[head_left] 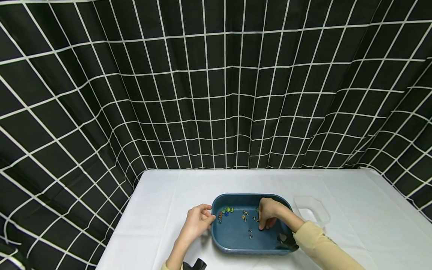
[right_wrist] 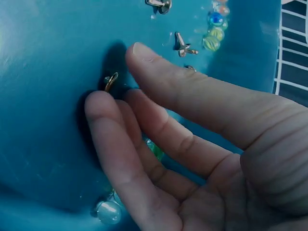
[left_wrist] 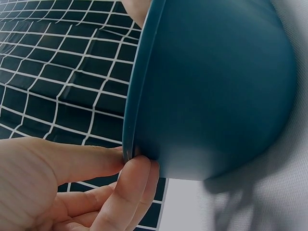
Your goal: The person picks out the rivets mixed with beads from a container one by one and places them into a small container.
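Right wrist fingers (right_wrist: 159, 139) half hide green marble (right_wrist: 155, 149).

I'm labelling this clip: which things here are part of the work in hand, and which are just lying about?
In hand:
- blue tray, left hand gripping its rim
- small metal hooks and glass beads inside
- right hand, its fingers at a gold ring

Lying about:
- clear plastic lid
- white tablecloth
- grid curtain

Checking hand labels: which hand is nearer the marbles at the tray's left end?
Left. The left hand grips the tray rim right beside the marbles; the right hand is further along the tray floor, fingers down among small metal hooks.
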`<state>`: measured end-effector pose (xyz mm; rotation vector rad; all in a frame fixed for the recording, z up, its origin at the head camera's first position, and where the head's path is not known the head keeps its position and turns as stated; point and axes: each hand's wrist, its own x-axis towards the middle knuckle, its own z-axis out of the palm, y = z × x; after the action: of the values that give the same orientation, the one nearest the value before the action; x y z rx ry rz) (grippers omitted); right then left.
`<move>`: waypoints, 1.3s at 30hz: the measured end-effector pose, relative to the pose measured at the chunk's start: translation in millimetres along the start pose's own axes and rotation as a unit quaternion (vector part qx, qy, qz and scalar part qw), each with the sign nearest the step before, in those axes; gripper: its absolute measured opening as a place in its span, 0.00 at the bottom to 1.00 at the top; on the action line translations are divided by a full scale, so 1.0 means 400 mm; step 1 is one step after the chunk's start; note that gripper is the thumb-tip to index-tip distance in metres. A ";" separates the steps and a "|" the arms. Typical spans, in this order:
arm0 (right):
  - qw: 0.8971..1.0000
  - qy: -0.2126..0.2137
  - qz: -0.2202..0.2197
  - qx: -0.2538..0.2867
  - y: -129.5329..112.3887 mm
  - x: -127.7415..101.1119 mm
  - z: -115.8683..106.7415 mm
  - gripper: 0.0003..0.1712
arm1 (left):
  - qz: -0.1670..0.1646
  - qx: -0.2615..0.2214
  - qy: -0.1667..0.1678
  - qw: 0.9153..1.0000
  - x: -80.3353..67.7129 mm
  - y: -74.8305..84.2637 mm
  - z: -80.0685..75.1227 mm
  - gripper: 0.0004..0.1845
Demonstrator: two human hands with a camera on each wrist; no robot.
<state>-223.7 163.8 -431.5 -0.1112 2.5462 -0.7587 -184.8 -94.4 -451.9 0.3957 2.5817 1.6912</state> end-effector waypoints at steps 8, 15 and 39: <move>1.000 0.000 0.002 -0.015 -0.005 0.002 0.004 0.11 | -0.002 0.006 0.002 1.000 0.000 0.002 0.002 0.17; 0.999 0.012 0.007 -0.037 -0.008 0.006 0.011 0.12 | -0.005 0.004 0.003 1.000 0.000 0.006 0.003 0.17; 0.998 0.020 -0.006 -0.056 -0.004 0.006 0.019 0.13 | 0.001 0.002 -0.001 1.000 -0.001 0.003 0.002 0.17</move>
<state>-222.2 158.3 -437.2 -0.1496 2.6277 -0.6293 -184.0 -93.4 -451.1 0.3988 2.5847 1.6866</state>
